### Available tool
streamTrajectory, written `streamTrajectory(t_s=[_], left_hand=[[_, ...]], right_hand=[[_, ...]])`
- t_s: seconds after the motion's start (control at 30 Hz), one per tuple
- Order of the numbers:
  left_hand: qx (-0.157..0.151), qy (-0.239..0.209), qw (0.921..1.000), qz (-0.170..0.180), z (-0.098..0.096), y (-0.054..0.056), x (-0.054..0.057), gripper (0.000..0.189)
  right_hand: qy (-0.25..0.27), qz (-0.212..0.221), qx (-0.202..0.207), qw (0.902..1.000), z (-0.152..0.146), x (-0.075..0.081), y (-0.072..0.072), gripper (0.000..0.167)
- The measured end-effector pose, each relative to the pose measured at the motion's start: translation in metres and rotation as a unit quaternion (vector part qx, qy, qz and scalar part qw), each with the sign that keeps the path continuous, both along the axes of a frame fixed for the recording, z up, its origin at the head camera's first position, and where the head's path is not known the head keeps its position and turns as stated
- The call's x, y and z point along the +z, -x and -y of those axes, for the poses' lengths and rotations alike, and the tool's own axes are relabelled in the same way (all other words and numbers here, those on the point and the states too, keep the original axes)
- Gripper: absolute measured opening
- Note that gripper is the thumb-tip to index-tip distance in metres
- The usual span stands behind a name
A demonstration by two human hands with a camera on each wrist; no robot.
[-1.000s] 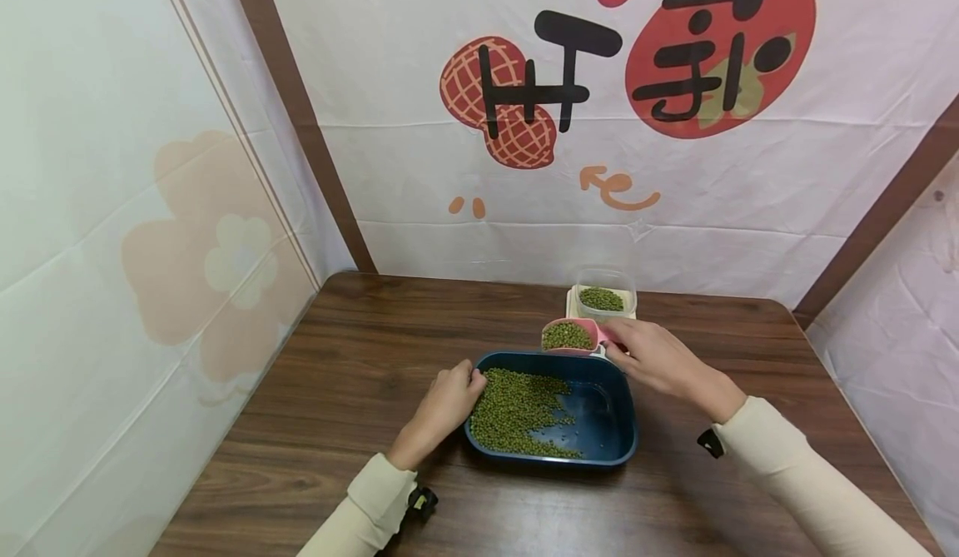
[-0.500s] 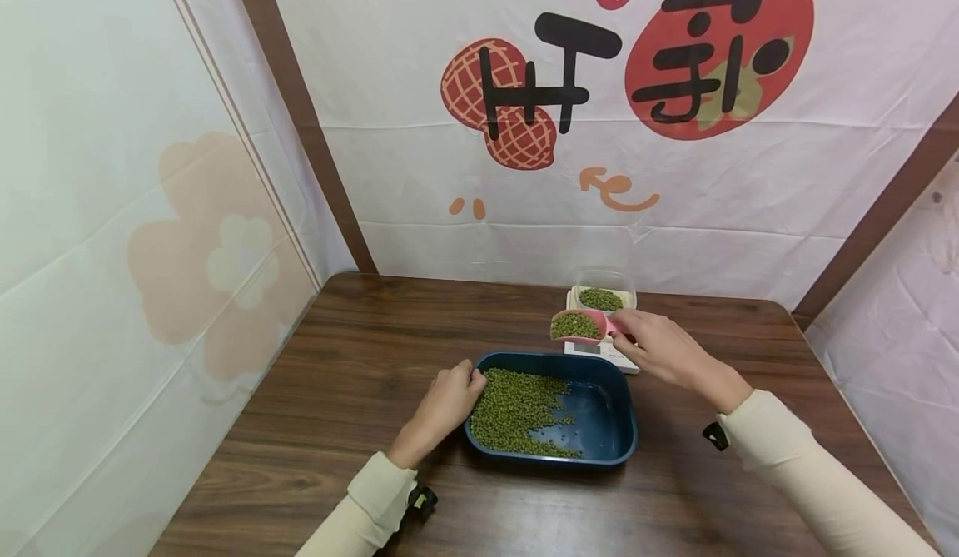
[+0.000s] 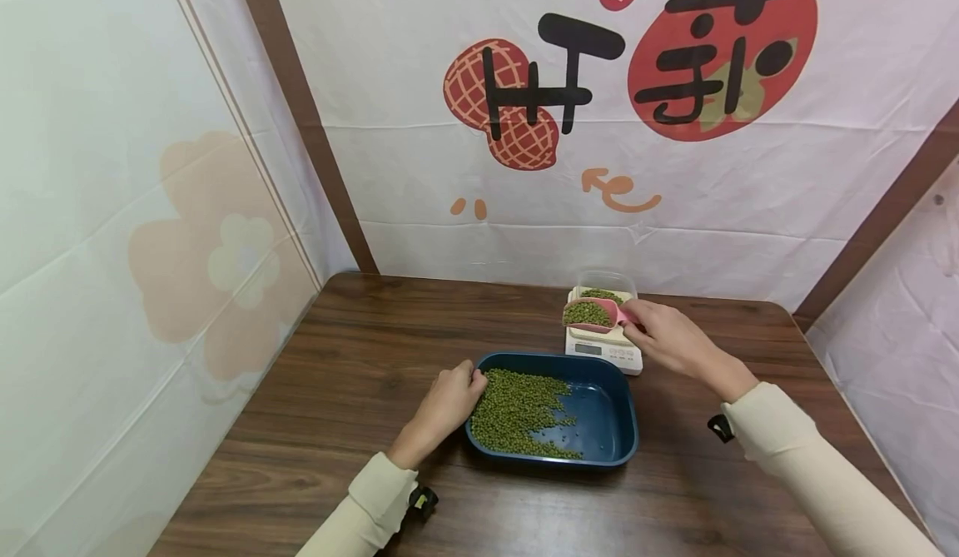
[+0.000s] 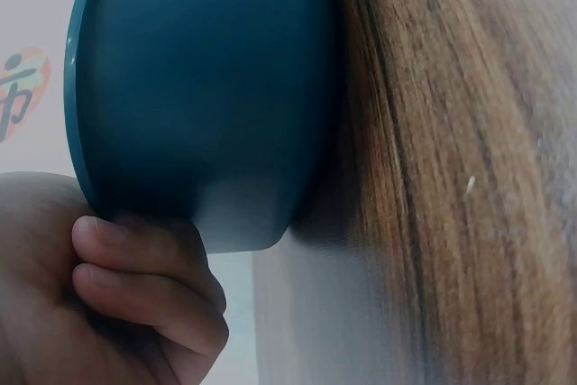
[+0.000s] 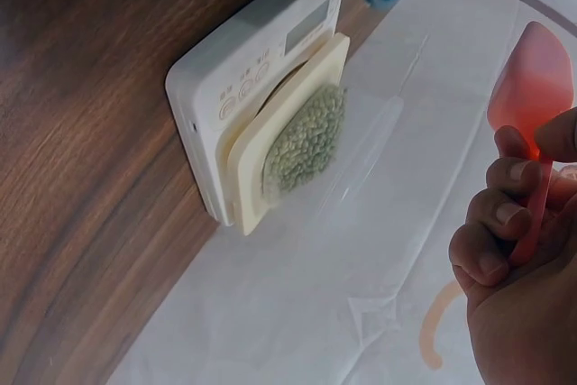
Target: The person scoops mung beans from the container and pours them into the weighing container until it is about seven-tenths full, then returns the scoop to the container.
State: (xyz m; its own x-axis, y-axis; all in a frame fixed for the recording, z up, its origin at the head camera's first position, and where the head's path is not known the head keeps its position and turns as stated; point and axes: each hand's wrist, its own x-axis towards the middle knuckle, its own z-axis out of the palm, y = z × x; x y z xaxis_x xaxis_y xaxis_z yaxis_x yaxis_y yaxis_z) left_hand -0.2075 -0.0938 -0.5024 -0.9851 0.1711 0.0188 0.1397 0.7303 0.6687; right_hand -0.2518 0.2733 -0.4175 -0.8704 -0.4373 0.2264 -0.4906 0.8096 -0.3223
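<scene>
My right hand [image 3: 669,338] grips the handle of a pink scoop [image 5: 534,78], its fingers curled round it in the right wrist view. Green mung beans [image 3: 588,314] fill the scoop, which is held up over a white kitchen scale [image 3: 603,351]. On the scale's cream platform stands a clear plastic container [image 3: 608,280] with more mung beans [image 5: 306,137] in it. Nearer to me, a dark blue basin [image 3: 599,411] holds a spread of mung beans [image 3: 517,411], heaped toward its left side. My left hand [image 3: 449,399] grips the basin's left rim, fingers curled under it in the left wrist view.
Everything stands on a dark wood-grain table [image 3: 360,374]. A white printed cloth [image 3: 419,249] hangs right behind the table's far edge, and another cloth [image 3: 90,290] hangs along the left side. The basin sits close in front of the scale.
My right hand has carried the full scoop up, away and slightly right, from the basin's far rim to over the scale, uncovering the scale's display. The left hand and basin have stayed put.
</scene>
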Motion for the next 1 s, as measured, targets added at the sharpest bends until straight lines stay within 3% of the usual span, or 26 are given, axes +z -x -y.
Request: streamTrajectory(t_s=[0.37, 1.0], left_hand=[[-0.002, 0.001, 1.0000, -0.003, 0.000, -0.001, 0.000, 0.030], [0.000, -0.003, 1.0000, 0.000, 0.000, -0.001, 0.001, 0.030]], right_hand=[[-0.006, 0.013, -0.029, 0.9995, -0.008, 0.000, 0.010, 0.012], [0.004, 0.003, -0.030, 0.9995, -0.024, -0.003, 0.022, 0.010]])
